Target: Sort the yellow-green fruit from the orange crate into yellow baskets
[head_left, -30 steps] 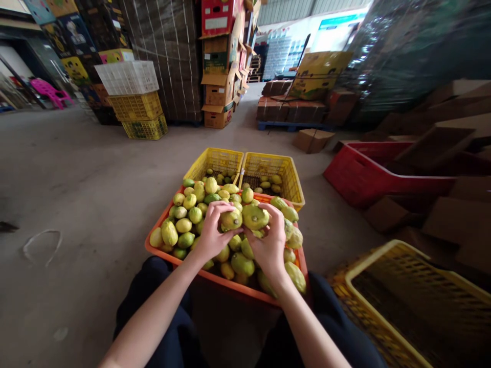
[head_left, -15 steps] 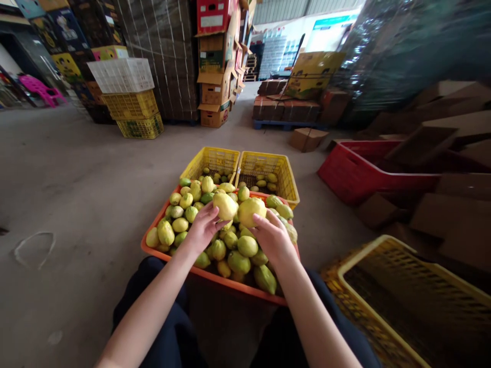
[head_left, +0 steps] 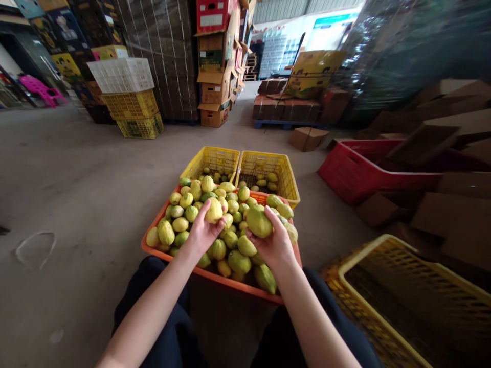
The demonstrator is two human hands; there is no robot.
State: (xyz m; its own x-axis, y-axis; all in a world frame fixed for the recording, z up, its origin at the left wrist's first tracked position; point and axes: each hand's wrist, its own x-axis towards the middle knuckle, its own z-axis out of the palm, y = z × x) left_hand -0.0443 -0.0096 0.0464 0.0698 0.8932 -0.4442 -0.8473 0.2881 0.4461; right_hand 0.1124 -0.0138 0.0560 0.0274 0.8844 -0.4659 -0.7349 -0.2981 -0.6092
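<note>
My left hand (head_left: 201, 234) is closed round a pale yellow lemon (head_left: 214, 210), fingers curled about its sides. A larger, greener lemon (head_left: 259, 221) is gripped in my right hand (head_left: 279, 243), with the palm partly behind it. Both are held a little above an orange crate (head_left: 215, 278) heaped with yellow and green lemons (head_left: 238, 261). The hands are apart, left and right of the crate's middle. Parts of the heap are hidden under my hands.
Two yellow crates (head_left: 284, 159) with some lemons stand just beyond the orange one. Another yellow crate (head_left: 387, 301) is at my right. Behind it lie a red crate (head_left: 345, 171) and loose cardboard boxes (head_left: 448, 204). Stacked crates (head_left: 132, 105) stand at the far left.
The two held lemons have moved farther apart; the left one went left and slightly down. The right one has come lower and nearer, now showing a greener side.
</note>
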